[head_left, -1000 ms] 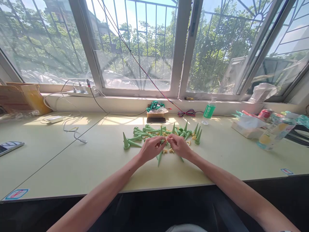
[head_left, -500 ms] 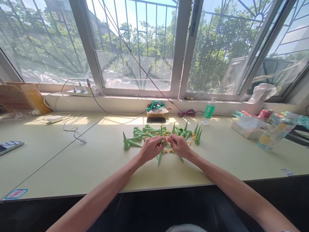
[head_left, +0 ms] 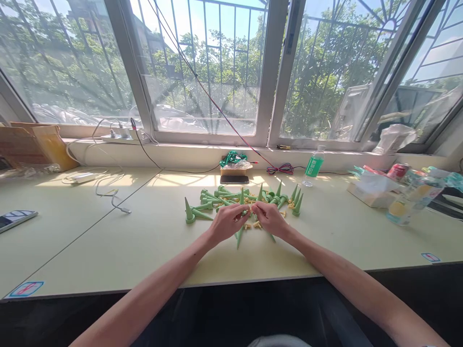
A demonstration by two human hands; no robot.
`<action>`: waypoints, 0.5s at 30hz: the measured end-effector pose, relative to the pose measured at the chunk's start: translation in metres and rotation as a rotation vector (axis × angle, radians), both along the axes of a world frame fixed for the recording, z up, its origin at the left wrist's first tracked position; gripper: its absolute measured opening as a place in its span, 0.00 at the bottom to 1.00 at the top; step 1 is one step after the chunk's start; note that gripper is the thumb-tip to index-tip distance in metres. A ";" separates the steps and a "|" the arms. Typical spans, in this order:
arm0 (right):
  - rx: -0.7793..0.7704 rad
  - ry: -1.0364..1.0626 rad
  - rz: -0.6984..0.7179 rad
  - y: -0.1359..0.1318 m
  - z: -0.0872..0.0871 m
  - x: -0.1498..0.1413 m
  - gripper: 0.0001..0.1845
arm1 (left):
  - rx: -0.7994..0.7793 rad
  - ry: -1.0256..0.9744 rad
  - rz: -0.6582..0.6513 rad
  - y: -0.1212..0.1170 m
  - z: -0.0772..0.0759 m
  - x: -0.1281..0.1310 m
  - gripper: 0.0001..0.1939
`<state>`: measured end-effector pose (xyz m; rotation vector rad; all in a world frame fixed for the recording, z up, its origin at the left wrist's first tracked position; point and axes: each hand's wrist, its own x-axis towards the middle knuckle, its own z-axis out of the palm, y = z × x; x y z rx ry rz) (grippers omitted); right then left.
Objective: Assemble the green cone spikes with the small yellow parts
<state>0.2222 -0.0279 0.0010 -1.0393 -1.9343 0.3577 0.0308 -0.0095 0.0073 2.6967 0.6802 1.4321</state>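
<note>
My left hand (head_left: 228,221) is closed around a green plastic spike (head_left: 239,237), whose pointed end shows below the fingers. Close beside it, my right hand (head_left: 269,218) has its fingertips pinched together; whatever is between them is too small to make out. The fingertips of both hands nearly meet. Another green spike's tip (head_left: 271,238) pokes out under the right hand. Small yellow T-shaped pieces (head_left: 257,224) lie on the table between the wrists. Behind the hands spreads a pile of green spikes (head_left: 226,193), some lying flat, others standing point up.
On the pale table (head_left: 119,255) a phone (head_left: 234,179) lies before a small box with green stuff (head_left: 233,159). A green-labelled bottle (head_left: 314,166) stands to its right. At far right are a tissue box (head_left: 372,190) and another bottle (head_left: 401,205). White cables (head_left: 112,195) lie left.
Almost nothing differs. Both hands stay together at the same spot, the right fingertips shifting very slightly; the view has moved a touch.
</note>
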 end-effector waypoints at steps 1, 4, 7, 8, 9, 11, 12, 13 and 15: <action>0.002 0.001 0.000 0.000 0.000 0.000 0.21 | 0.002 0.000 0.002 0.000 0.000 0.000 0.08; 0.000 0.009 -0.002 0.000 -0.001 0.000 0.21 | 0.009 -0.003 -0.002 -0.001 0.001 0.000 0.08; -0.018 0.026 -0.001 0.000 -0.001 -0.001 0.21 | 0.009 0.003 -0.001 -0.001 0.002 0.000 0.08; -0.028 0.033 0.003 -0.001 -0.001 -0.001 0.20 | 0.006 0.007 0.005 0.000 0.002 0.000 0.08; -0.040 0.040 0.011 -0.001 -0.002 -0.001 0.19 | 0.002 0.012 0.012 0.000 0.002 -0.001 0.08; -0.060 0.049 0.029 -0.001 -0.003 -0.001 0.18 | -0.005 0.015 0.021 0.000 0.001 -0.001 0.08; -0.068 0.050 0.036 -0.001 -0.003 -0.001 0.18 | -0.005 0.014 0.022 0.001 0.001 -0.001 0.08; -0.072 0.048 0.040 -0.001 -0.003 -0.001 0.18 | -0.005 0.013 0.022 0.001 0.000 -0.001 0.08; -0.075 0.042 0.042 0.000 -0.004 -0.001 0.18 | -0.005 0.012 0.022 0.001 0.000 -0.001 0.09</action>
